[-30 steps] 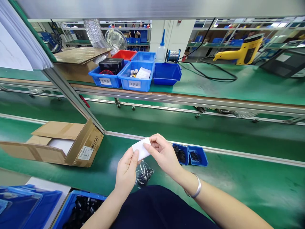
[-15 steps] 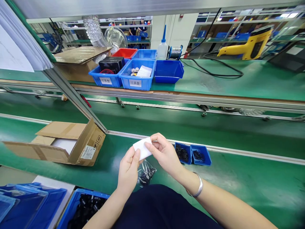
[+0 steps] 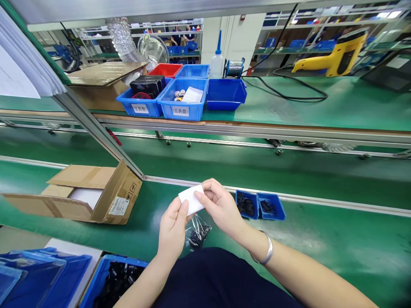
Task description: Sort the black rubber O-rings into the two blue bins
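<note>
White, flat, paper-like rectangle (image 3: 190, 198) is held above the green near bench (image 3: 314, 244), left hand (image 3: 171, 229) pinching its left end, right hand (image 3: 223, 209) its right; light, even thumb pressure should avoid creasing.

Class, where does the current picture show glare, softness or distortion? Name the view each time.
Head view: pale sheen on the green bench, at right; head view: glints on the clear bag; head view: far shelves look soft; head view: papers at upper left look stretched, perhaps by the lens.
</note>
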The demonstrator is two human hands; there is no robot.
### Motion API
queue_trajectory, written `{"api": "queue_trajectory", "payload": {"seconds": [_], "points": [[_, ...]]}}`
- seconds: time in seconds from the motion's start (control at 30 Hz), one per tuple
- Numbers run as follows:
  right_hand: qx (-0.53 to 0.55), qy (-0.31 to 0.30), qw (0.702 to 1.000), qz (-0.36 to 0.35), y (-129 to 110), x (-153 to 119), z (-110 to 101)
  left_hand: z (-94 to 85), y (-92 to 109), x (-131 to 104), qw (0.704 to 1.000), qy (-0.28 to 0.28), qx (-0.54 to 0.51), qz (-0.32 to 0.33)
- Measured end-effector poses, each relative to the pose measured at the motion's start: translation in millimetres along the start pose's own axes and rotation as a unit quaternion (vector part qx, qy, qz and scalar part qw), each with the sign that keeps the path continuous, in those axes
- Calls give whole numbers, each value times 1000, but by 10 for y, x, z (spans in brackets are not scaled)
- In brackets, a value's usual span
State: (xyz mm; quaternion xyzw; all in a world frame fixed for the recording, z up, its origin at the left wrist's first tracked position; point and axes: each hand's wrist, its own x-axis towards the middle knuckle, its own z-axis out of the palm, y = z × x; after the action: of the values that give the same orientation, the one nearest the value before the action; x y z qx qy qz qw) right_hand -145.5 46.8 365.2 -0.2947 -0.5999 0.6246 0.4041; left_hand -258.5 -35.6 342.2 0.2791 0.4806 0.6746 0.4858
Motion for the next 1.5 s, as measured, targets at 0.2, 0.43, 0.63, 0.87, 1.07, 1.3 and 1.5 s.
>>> {"api": "queue_trajectory", "payload": {"seconds": [0.2, 0.43, 0.63, 0.87, 1.07, 1.3, 1.5], "points": [[-15, 0, 1000, -2, 12, 3, 1, 3, 4, 2, 1000, 3, 7, -6], [-18, 0, 1000, -9, 40, 9, -1, 9, 11, 6, 1000, 5, 4, -7], [-9, 0, 1000, -6, 24, 6, 9, -3, 8, 4, 1000, -2, -6, -5], [-75, 14, 996, -56, 86, 18, 0, -25, -22, 43, 1000, -4, 18, -2], [-157, 41, 982, -100, 173, 39, -2, 21, -39, 81, 997, 38, 66, 16], [-160, 45, 978, -127, 139, 62, -7, -1, -27, 75, 978, 29, 186, 86], [-165, 48, 977, -126, 85, 109, -58, -68, 59, 98, 988, 9, 146, 40]]}}
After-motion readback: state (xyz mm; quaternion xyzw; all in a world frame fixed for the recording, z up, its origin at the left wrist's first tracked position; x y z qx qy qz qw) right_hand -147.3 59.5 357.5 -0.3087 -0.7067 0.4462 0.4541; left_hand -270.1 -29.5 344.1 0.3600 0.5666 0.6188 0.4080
